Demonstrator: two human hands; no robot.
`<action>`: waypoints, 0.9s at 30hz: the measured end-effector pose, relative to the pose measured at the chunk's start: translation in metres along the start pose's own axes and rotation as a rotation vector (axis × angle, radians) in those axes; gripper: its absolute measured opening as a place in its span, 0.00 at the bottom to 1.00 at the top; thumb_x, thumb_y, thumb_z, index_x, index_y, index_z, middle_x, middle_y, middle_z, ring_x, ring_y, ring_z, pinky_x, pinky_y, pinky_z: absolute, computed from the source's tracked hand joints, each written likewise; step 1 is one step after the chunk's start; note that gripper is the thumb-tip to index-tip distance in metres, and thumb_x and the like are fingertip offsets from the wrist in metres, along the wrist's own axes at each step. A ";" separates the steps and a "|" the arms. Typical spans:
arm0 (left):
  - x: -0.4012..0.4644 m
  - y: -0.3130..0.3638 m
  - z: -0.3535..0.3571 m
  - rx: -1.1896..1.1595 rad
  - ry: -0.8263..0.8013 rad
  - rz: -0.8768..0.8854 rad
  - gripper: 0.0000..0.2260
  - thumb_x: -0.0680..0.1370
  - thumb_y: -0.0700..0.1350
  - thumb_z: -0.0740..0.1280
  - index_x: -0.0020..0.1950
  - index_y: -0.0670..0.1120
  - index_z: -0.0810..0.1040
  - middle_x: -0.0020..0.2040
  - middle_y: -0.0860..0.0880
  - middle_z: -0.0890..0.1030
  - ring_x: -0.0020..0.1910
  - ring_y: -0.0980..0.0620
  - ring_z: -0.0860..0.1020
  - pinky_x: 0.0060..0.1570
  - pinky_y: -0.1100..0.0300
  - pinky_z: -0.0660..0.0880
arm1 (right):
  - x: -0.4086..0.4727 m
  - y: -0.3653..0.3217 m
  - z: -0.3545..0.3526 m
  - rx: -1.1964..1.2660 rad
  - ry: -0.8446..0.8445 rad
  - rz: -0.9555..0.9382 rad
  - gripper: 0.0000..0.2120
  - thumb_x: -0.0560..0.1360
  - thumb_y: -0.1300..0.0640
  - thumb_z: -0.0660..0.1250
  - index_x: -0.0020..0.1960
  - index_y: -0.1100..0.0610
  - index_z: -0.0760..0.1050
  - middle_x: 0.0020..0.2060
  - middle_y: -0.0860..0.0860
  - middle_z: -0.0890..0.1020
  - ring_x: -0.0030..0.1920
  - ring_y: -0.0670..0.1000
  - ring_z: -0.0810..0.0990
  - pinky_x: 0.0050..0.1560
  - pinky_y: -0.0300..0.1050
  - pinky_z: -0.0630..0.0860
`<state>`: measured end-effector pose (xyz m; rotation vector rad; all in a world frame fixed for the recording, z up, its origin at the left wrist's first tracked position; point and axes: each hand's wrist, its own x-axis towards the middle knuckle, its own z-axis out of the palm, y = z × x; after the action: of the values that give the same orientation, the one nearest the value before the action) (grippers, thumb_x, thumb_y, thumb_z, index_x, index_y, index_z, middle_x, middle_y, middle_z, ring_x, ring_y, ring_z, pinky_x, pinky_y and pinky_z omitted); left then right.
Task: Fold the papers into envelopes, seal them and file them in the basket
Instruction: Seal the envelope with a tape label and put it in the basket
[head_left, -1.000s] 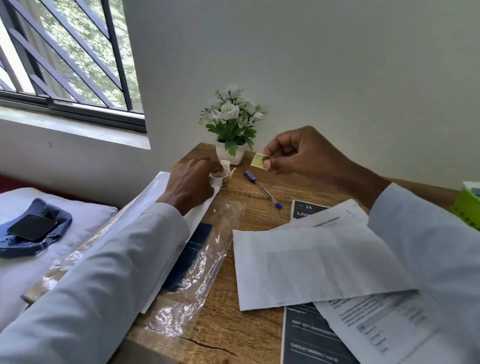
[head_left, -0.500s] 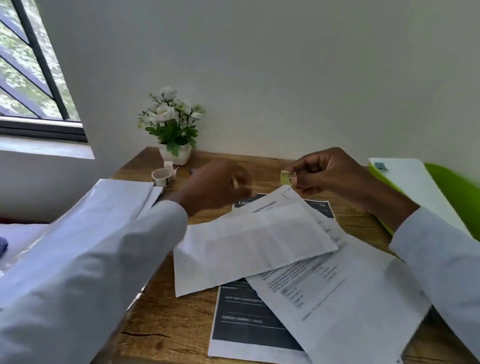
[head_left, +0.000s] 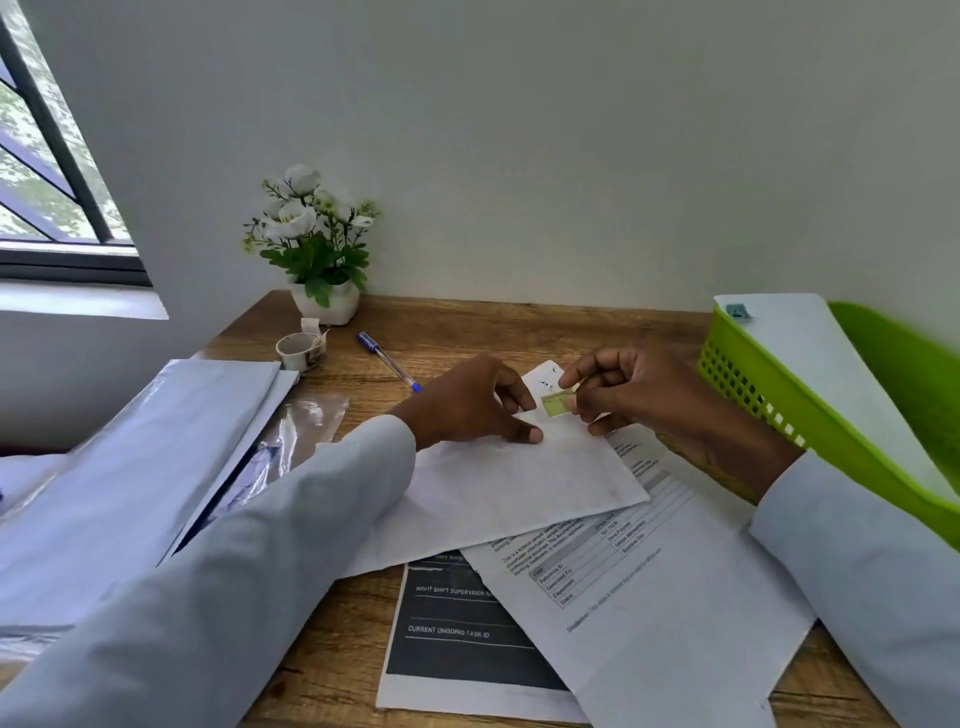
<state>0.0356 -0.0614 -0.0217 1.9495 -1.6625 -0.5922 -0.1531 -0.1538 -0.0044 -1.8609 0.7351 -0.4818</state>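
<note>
A white folded envelope (head_left: 519, 483) lies on the wooden desk, on top of printed sheets (head_left: 639, 587). My left hand (head_left: 467, 405) presses on its upper edge with thumb and fingers. My right hand (head_left: 628, 395) pinches a small yellow-green piece of tape (head_left: 557, 404) just above that same edge. A green plastic basket (head_left: 769, 410) stands at the right with a white sealed envelope (head_left: 831, 379) inside it. A roll of tape (head_left: 301, 349) sits near the flower pot.
A potted white flower (head_left: 317, 244) stands at the back by the wall. A blue pen (head_left: 389, 361) lies beside the tape roll. A stack of white papers and clear plastic wrap (head_left: 156, 457) fills the left side. A dark printed form (head_left: 457, 634) lies near the front edge.
My left hand left the tape roll and moved right onto the envelope. My right hand brought the piece of tape down to the envelope's edge. The view turned right, showing the basket.
</note>
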 end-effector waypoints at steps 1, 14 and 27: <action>0.000 -0.001 0.000 -0.056 0.007 -0.003 0.10 0.69 0.45 0.78 0.48 0.46 0.83 0.42 0.51 0.81 0.36 0.59 0.74 0.35 0.71 0.69 | -0.001 0.001 0.001 0.012 -0.007 -0.003 0.09 0.71 0.68 0.73 0.50 0.61 0.82 0.36 0.56 0.82 0.37 0.50 0.81 0.39 0.44 0.82; 0.004 0.001 -0.009 -0.334 0.053 0.051 0.04 0.73 0.40 0.75 0.47 0.43 0.85 0.35 0.52 0.83 0.33 0.61 0.76 0.38 0.67 0.74 | -0.005 0.003 0.002 0.029 0.153 -0.047 0.11 0.67 0.70 0.77 0.45 0.62 0.77 0.32 0.58 0.83 0.34 0.57 0.81 0.40 0.51 0.81; -0.003 0.011 -0.009 -0.340 0.111 0.051 0.08 0.70 0.45 0.78 0.45 0.43 0.86 0.37 0.47 0.85 0.31 0.59 0.76 0.35 0.67 0.73 | -0.004 0.001 0.006 -0.055 0.210 -0.119 0.12 0.66 0.68 0.77 0.45 0.59 0.77 0.30 0.55 0.83 0.32 0.53 0.81 0.38 0.52 0.81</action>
<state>0.0323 -0.0584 -0.0083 1.6599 -1.4336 -0.6848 -0.1527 -0.1473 -0.0073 -1.9319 0.7855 -0.7486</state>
